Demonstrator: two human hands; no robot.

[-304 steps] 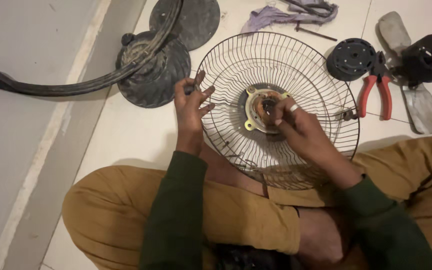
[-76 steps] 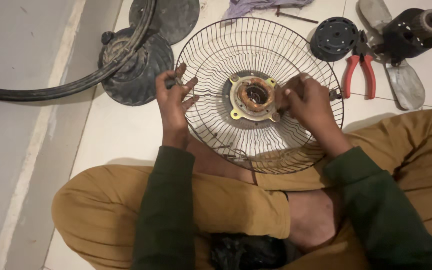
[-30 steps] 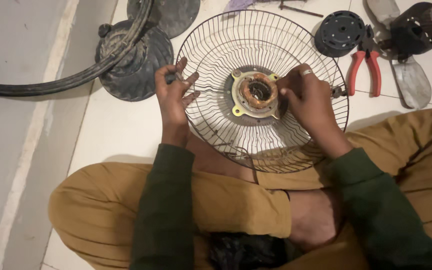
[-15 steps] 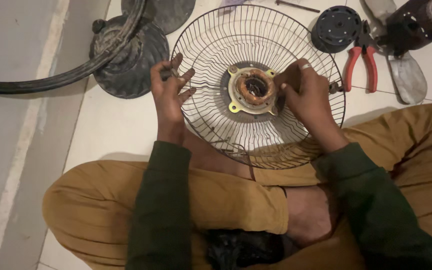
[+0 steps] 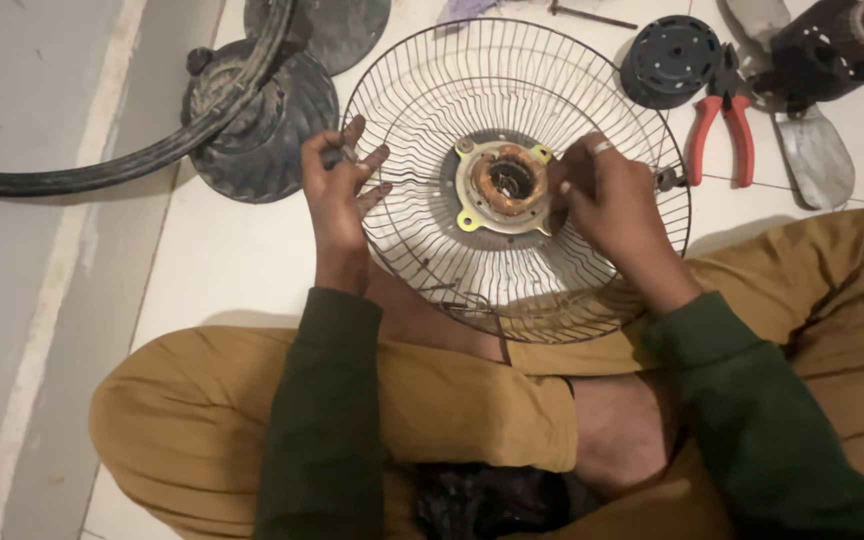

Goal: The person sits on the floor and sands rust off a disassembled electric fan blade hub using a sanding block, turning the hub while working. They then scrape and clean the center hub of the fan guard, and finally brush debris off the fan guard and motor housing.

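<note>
- Crossed legs in mustard-yellow trousers (image 5: 352, 420) nearest the camera, a bare foot (image 5: 622, 430) tucked between them, dark green sleeves (image 5: 322, 410) reaching forward over the knees.
- Round wire fan guard (image 5: 432, 250) propped at a tilt, near rim resting against the legs, far rim toward the tiled floor (image 5: 222, 270).
- Left hand (image 5: 337, 195) at the guard's left rim, thumb and forefinger pinched on something small and metallic at the wire edge, too small to identify; remaining fingers loosely spread over the wires.
- Right hand (image 5: 607, 195) on the right of the guard's centre, fingers curled together against the edge of the hub, a ring on one finger; whether anything is held there, impossible to tell.
- Motor stator (image 5: 505, 185) at the guard's centre, copper windings inside a yellowish metal frame with lugs, touching the right fingertips.
- Left of the guard, a dark round fan base (image 5: 262, 130) with a curved black tube (image 5: 132, 160) lying across it.
- Farther right, red-handled pliers (image 5: 720, 125) on the floor beside a black round cap (image 5: 670, 60).
- At the far right corner, a dark motor housing (image 5: 832, 45) above a grey fan blade (image 5: 817, 155).
</note>
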